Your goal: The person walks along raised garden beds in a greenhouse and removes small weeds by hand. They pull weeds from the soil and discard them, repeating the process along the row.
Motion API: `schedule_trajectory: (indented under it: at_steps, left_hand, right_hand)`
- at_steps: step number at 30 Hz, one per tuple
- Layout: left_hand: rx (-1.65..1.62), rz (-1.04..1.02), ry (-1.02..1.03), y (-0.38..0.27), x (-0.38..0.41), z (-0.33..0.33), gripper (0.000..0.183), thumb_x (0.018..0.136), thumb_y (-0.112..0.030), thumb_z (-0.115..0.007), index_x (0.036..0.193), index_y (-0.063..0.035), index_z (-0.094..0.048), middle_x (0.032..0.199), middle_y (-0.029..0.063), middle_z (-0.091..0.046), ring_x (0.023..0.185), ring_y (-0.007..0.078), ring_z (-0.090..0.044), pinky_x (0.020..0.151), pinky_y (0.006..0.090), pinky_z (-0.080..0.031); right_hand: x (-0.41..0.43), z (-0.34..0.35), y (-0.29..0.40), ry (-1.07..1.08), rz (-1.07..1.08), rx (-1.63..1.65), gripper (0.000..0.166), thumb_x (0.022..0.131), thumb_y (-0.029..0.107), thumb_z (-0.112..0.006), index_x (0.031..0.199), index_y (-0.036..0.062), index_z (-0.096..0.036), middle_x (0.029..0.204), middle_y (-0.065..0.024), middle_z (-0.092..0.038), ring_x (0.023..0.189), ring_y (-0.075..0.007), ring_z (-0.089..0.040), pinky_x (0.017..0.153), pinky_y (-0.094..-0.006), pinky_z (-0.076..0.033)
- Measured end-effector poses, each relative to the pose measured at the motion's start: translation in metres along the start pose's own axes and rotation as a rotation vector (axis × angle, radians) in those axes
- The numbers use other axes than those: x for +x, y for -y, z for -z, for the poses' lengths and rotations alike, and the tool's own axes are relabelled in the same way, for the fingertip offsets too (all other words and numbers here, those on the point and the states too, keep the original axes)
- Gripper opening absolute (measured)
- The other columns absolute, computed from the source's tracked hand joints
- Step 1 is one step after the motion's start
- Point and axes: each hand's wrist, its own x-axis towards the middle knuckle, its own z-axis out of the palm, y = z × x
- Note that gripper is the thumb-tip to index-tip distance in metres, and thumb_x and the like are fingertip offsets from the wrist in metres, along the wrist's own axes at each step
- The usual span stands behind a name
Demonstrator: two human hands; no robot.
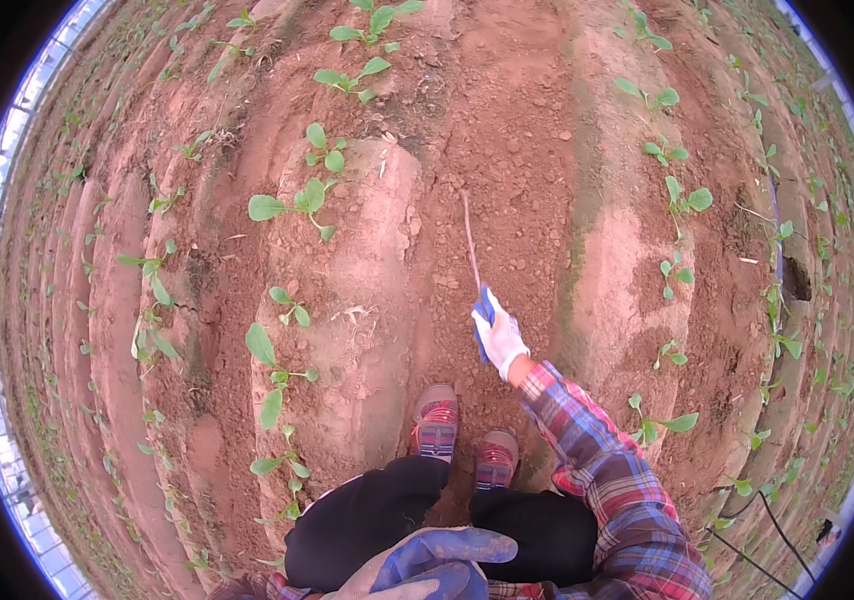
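Observation:
My right hand [499, 330], in a white work glove with a blue coated palm, grips the near end of a thin, slightly bent rod [470, 240]. The rod points away from me over the furrow of reddish soil [506, 187], its far tip close to the ground. Whether that tip touches the soil is unclear. My left hand [442, 562], gloved the same way, is low in front of my lap with one blue finger stretched to the right. Its palm is hidden, so I cannot see if it holds anything.
My shoes [436, 424] stand in the furrow between two raised soil beds. Leafy seedlings [277, 375] line the left bed, and more seedlings [678, 199] grow on the right one. Farther right runs a thin irrigation line [777, 247] beside a hole [796, 279] in the soil.

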Motion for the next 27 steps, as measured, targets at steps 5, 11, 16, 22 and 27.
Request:
schedule_trajectory:
  at_steps: [5, 11, 16, 22, 27]
  left_hand:
    - [-0.031, 0.047, 0.02, -0.001, -0.003, 0.001, 0.039, 0.096, -0.023, -0.051, 0.127, 0.0012, -0.047, 0.08, 0.0062, -0.059, 0.065, 0.0122, -0.057, 0.061, 0.0237, -0.046]
    - [-0.079, 0.048, 0.028, -0.001, -0.007, 0.001, 0.04, 0.097, -0.024, -0.051, 0.128, 0.001, -0.046, 0.081, 0.0057, -0.059, 0.069, 0.011, -0.056, 0.062, 0.0227, -0.046]
    - [-0.043, 0.035, 0.032, -0.001, -0.004, 0.006, 0.042, 0.097, -0.024, -0.052, 0.129, 0.0013, -0.045, 0.081, 0.0057, -0.059, 0.071, 0.0102, -0.056, 0.064, 0.0219, -0.044]
    - [-0.076, 0.006, -0.005, -0.001, -0.005, 0.002, 0.043, 0.096, -0.024, -0.052, 0.129, 0.0022, -0.046, 0.081, 0.0058, -0.058, 0.069, 0.0101, -0.053, 0.062, 0.0217, -0.042]
    - [-0.086, 0.037, -0.101, -0.008, 0.005, 0.004, 0.042, 0.095, -0.023, -0.053, 0.128, 0.0029, -0.047, 0.08, 0.0054, -0.058, 0.067, 0.0099, -0.051, 0.061, 0.0216, -0.041]
  right_hand:
    - [-0.079, 0.019, 0.005, 0.2, -0.257, 0.116, 0.055, 0.091, 0.023, -0.058, 0.142, 0.0164, -0.039, 0.083, -0.0141, -0.066, 0.069, -0.0224, -0.064, 0.061, -0.0396, -0.05]
    - [-0.178, 0.039, -0.042, 0.353, -0.121, -0.215, 0.054, 0.09, 0.016, -0.059, 0.14, 0.0045, -0.039, 0.109, -0.0223, -0.064, 0.104, -0.0297, -0.064, 0.089, -0.0367, -0.048]
    - [-0.185, 0.06, -0.051, 0.328, -0.039, -0.04, 0.053, 0.091, 0.017, -0.059, 0.14, 0.0087, -0.041, 0.104, -0.0184, -0.068, 0.098, -0.0211, -0.066, 0.085, -0.0353, -0.05]
    - [-0.042, 0.035, -0.008, 0.043, -0.016, -0.015, 0.05, 0.09, 0.023, -0.06, 0.137, 0.012, -0.046, 0.095, -0.0205, -0.066, 0.094, -0.0266, -0.067, 0.081, -0.0355, -0.05]
    - [0.102, 0.043, 0.063, -0.03, -0.038, 0.313, 0.043, 0.093, 0.029, -0.056, 0.134, 0.0148, -0.05, 0.062, -0.0055, -0.056, 0.046, -0.0159, -0.052, 0.044, -0.0326, -0.045]
